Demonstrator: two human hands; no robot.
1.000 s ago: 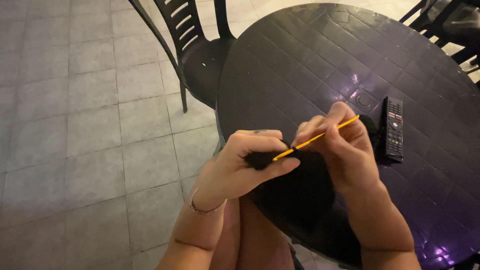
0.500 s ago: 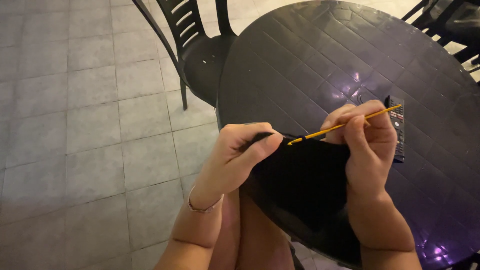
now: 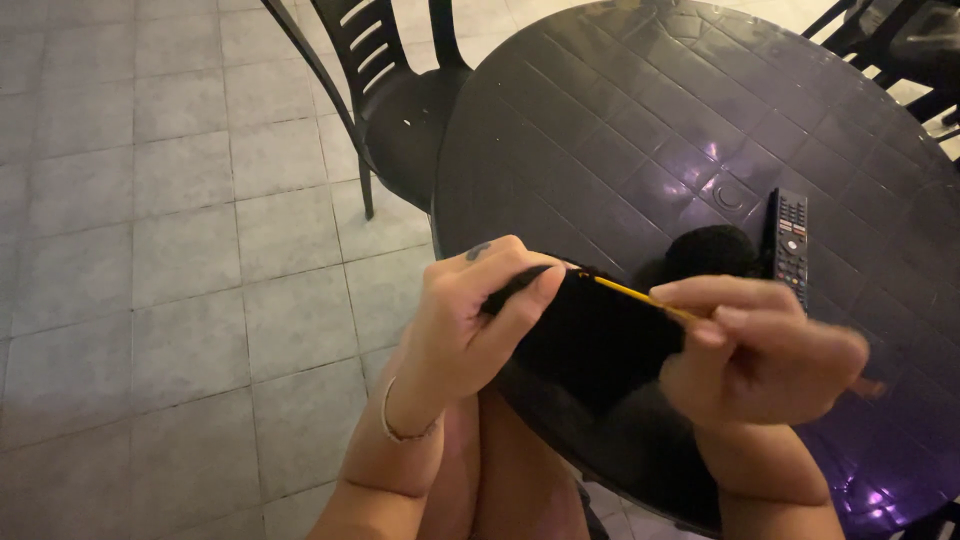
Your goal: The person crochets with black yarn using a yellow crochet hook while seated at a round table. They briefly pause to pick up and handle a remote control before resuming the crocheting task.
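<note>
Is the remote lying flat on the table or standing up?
Lying flat. The remote rests face up on the dark round table, its buttons showing, beside the black yarn ball.

No packages, labels, signs or screens are showing anywhere around the round black table (image 3: 640, 130), neither on it nor beside it

Dim scene, purple glare on the table (image 3: 700, 160), right hand (image 3: 765, 350) motion-blurred.

Yellow crochet hook (image 3: 635, 294) in black fabric (image 3: 600, 335)
</note>
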